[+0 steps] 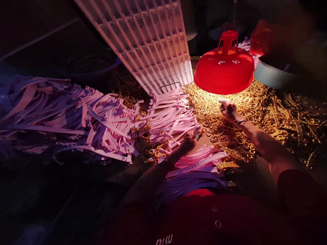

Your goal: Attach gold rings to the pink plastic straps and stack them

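My left hand [189,140] is curled closed at the edge of a heap of pale printed strips [167,122], gripping strip ends. My right hand [228,110] reaches forward under a red lamp shade [224,68], fingers bunched over a bed of small gold rings [214,112]; what they pinch is too small to make out. More strips with gold hooks [199,163] lie close to my red shirt.
A white plastic grid panel [145,37] leans at the back centre. A large pile of strips [58,115] fills the left. Gold chain pieces [293,122] spread to the right, with a pale bowl [270,75] and a dim red shape behind it.
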`<state>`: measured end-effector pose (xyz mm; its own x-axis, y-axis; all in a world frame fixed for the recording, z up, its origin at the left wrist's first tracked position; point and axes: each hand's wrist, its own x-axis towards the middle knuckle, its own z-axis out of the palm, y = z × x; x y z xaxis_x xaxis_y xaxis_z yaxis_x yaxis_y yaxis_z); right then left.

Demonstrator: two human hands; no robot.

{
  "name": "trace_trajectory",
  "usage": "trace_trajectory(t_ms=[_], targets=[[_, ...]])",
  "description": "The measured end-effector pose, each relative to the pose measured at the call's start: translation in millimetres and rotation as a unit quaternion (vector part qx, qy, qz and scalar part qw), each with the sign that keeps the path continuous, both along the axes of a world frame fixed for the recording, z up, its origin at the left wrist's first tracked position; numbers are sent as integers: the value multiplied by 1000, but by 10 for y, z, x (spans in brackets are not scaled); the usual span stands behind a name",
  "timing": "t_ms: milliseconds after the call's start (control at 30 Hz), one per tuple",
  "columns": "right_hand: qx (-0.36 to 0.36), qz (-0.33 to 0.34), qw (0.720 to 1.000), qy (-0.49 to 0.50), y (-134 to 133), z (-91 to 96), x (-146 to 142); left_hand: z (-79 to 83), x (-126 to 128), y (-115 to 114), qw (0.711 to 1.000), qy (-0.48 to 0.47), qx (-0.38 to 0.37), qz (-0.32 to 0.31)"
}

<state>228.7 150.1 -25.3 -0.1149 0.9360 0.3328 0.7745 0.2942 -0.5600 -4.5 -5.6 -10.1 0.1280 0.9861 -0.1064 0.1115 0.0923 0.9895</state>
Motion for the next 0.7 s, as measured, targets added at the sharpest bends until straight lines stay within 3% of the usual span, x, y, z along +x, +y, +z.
trace_trajectory(t_ms=[67,200,300,500,700], targets=[[3,-14,1000,-10,249,35,14,-20,12,-8,1000,-8,15,-8],[-31,-15,999,10,584,37,-120,-115,15,4,993,-29,-107,33],[-47,-14,999,18,705,-13,-252,-155,-16,28,989,-28,-132,54],[-95,-4,995,0,722,-60,-269,-166,-57,45,980,-85,-172,59],[-68,15,996,58,464,93,-88,-186,-14,27,984,-74,-159,39]])
